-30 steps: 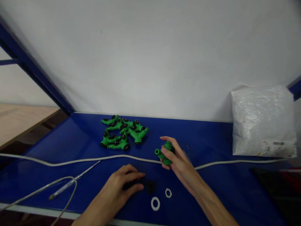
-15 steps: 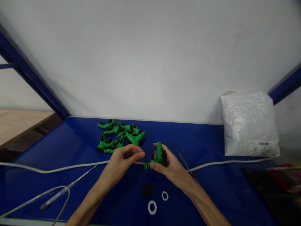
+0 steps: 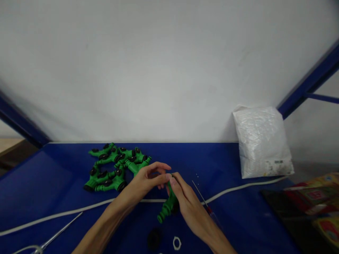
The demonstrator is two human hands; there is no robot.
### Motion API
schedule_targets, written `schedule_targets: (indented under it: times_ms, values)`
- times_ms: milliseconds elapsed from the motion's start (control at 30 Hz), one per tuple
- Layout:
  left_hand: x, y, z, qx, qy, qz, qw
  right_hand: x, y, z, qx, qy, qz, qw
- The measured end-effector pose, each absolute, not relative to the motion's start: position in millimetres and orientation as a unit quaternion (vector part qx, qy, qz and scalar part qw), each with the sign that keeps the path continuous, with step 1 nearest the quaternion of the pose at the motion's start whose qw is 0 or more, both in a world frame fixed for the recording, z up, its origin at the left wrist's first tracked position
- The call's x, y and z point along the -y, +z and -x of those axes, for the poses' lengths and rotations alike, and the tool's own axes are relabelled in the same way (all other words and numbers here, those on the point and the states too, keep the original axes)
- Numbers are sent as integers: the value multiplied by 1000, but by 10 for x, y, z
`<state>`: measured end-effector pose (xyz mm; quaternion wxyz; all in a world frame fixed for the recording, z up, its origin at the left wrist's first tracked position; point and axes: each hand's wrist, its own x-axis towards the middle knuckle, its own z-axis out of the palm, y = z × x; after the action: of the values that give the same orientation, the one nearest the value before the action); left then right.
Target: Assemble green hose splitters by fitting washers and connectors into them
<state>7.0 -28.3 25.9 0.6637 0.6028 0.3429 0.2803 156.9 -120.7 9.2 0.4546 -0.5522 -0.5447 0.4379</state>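
Observation:
My right hand (image 3: 189, 203) is closed round a green Y-shaped hose connector (image 3: 167, 208), one ribbed end of which points down toward me. At its upper end my left hand (image 3: 152, 178) pinches with thumb and forefinger, touching my right thumb; what lies between those fingertips is hidden. Beyond my left wrist sits a group of several similar green connectors (image 3: 116, 181) with black valve knobs. Below my hands lie a black ring-shaped part (image 3: 154, 239) and a white ring (image 3: 173, 243). A thin screwdriver (image 3: 209, 210) with a red part rests beside my right forearm.
A white cable (image 3: 230, 191) crosses the blue table (image 3: 185, 155) behind my hands. At the right stand a white plastic package (image 3: 263, 144) and colourful packets (image 3: 315, 194). A clear-handled, thin-shafted tool (image 3: 62, 231) lies at the left. A pale wall rises behind.
My left hand has moved right to meet my right hand at the connector. The connector has been turned, one end now toward me. The view has shifted, bringing the table things lower and left.

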Motion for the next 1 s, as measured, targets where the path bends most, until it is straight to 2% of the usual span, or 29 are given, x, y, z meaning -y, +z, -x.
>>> schedule_targets:
  times_ms: [133, 333, 500, 633, 800, 1000]
  values:
    - [300, 225, -19, -331, 247, -599, 686, 1190, 101, -1579, 546, 432, 551, 460]
    - [354, 177, -52, -332, 281, -574, 694, 1189, 46, -1582, 521, 412, 576, 477]
    - [411, 224, -90, -346, 279, -563, 697, 1204, 46, -1590, 524, 405, 596, 455]
    - [487, 242, -122, -336, 237, -537, 737, 1233, 28, -1598, 480, 417, 605, 479]
    - [539, 164, -145, -284, 270, -533, 751, 1278, -2, -1593, 422, 437, 624, 492]
    - [550, 133, -167, -271, 286, -430, 813, 1265, 84, -1558, 476, 419, 606, 481]
